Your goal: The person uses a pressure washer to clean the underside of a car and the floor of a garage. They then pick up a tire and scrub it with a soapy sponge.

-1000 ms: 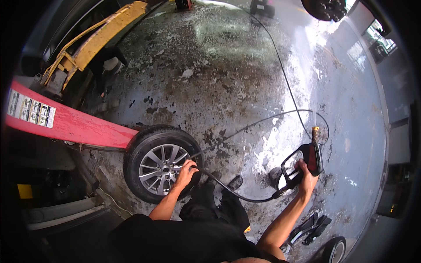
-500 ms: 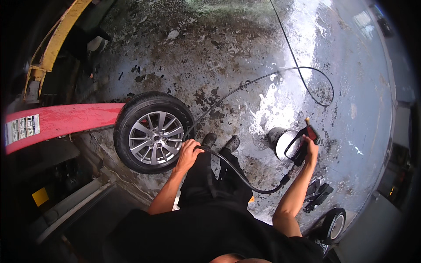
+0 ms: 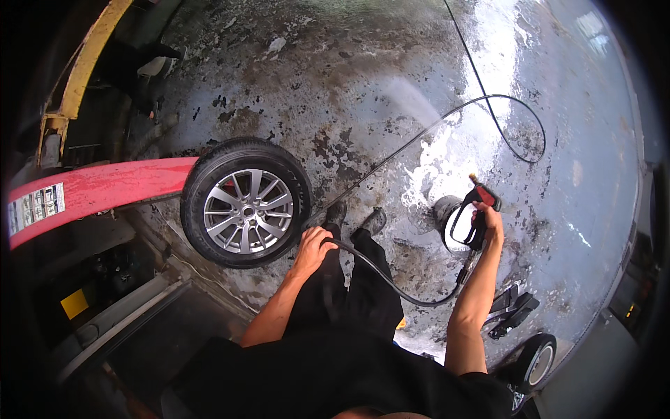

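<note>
My right hand (image 3: 491, 222) is wrapped round the grip of a black and red pressure washer gun (image 3: 484, 195), its brass nozzle tilted up and to the left. A whitish streak of spray (image 3: 413, 99) shows in the air ahead of the nozzle. The black hose (image 3: 380, 274) bows from the gun's base across my legs. Closed around that hose is my left hand (image 3: 310, 250), just right of a car wheel (image 3: 248, 211) with silver spokes. Partly behind the gun stands a bucket (image 3: 444, 207) with white contents.
A red lift arm (image 3: 125, 180) reaches the wheel from the left, near a yellow post (image 3: 85, 70). The rest of the hose (image 3: 534, 133) loops over the wet, foamy floor. Black parts (image 3: 513, 314) and a smaller wheel (image 3: 538, 363) lie at lower right.
A streak of spray has appeared ahead of the nozzle. The gun has turned to point more to the left, and my left hand has shifted slightly right with the hose.
</note>
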`<state>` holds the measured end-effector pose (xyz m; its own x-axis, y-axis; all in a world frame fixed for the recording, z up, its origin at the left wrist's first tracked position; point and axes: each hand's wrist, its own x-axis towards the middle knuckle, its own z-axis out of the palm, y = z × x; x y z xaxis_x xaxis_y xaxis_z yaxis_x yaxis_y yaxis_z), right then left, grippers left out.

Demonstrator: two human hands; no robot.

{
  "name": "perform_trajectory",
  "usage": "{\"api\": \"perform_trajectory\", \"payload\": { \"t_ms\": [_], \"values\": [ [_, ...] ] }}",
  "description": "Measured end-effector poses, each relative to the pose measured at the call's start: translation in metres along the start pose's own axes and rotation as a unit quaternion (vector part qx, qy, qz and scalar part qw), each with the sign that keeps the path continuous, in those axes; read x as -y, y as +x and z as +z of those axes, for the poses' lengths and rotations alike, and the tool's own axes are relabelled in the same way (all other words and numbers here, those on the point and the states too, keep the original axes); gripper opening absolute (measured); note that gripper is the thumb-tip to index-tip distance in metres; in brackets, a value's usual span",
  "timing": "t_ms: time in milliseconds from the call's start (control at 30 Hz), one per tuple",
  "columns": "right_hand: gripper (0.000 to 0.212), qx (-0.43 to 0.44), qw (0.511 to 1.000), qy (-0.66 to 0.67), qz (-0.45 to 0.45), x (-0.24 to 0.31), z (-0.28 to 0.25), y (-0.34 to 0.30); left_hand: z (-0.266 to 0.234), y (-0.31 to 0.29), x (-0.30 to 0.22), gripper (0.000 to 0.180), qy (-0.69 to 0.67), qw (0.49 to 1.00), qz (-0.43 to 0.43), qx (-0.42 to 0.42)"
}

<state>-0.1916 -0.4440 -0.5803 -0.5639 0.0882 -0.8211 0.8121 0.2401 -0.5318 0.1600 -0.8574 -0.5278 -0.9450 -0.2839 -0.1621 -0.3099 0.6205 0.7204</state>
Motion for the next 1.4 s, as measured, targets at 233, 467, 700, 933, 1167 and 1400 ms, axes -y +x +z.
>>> {"api": "perform_trajectory", "payload": {
  "t_ms": [233,467,700,933,1167,1400],
  "values": [
    [0.024,0.021,0.996,0.052,-0.069,0.018,0.024,0.041,-0.007,-0.033,0.038,0.025,-0.046,0.991,-0.125,0.006],
    [0.032,0.175,0.982,-0.055,0.052,-0.020,0.073,0.037,0.019,-0.030,0.043,0.023,-0.031,0.997,-0.070,0.020],
    [0.019,0.119,0.984,-0.124,-0.048,0.013,0.109,0.063,0.053,-0.046,0.058,0.023,-0.025,0.994,-0.096,0.042],
    [0.016,-0.025,0.987,-0.080,-0.140,0.076,0.137,0.077,0.063,-0.071,0.095,0.029,-0.023,0.988,-0.149,0.035],
    [0.012,-0.010,0.980,-0.108,-0.167,0.063,0.163,0.091,0.080,-0.090,0.133,0.031,-0.031,0.974,-0.211,0.078],
    [0.009,0.099,0.977,-0.122,-0.147,0.020,0.203,0.085,0.090,-0.089,0.148,0.027,-0.026,0.972,-0.189,0.137]
  ]
}}
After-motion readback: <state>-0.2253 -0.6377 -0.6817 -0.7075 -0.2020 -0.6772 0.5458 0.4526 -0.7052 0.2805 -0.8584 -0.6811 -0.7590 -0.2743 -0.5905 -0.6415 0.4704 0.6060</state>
